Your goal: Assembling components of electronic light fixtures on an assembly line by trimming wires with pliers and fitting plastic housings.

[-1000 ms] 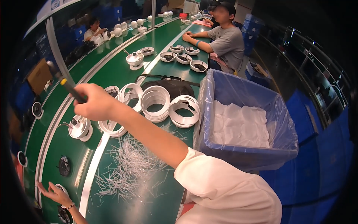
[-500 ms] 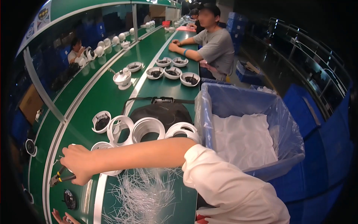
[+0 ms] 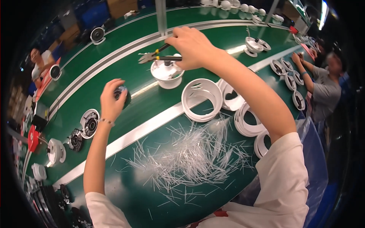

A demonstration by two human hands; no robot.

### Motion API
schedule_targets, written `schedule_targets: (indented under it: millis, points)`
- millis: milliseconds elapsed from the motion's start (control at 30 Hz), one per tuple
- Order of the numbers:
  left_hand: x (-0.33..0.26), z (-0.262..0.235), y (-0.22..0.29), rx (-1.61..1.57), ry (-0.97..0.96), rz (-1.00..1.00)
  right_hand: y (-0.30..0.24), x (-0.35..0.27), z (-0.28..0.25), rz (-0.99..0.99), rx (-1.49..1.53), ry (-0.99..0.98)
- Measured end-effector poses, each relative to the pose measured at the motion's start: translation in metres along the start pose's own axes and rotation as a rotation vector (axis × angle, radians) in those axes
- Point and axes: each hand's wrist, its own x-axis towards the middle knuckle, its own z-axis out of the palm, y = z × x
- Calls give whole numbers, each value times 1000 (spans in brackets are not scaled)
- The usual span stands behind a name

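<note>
My right hand is closed round diagonal cutters with black-and-yellow handles, their jaws pointing left. Just below the cutters stands a white round housing with a black piece on top; part of its top is hidden by the hand. My left hand has its fingers curled round a dark round part, held above the green belt. To the right of the housing is an open white ring-shaped shell, beneath my right forearm.
A heap of clear plastic strips covers the near worktop. More white rings stand at its right end, by a plastic-lined blue bin. Black parts lie left on the belt. Co-workers sit at both sides.
The view has swung left. My left hand has come up from the lower edge, with the dark round part in it. My right hand still grips the cutters, now over the white housing.
</note>
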Motion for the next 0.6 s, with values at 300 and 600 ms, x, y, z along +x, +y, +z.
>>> schedule_targets:
  millis: [300,600]
  points:
    - [61,100,9,52,-224,-272,31,35,35,-181,-387,-297]
    - [84,138,11,40,-195,-305,11,44,49,-192,-683,-382]
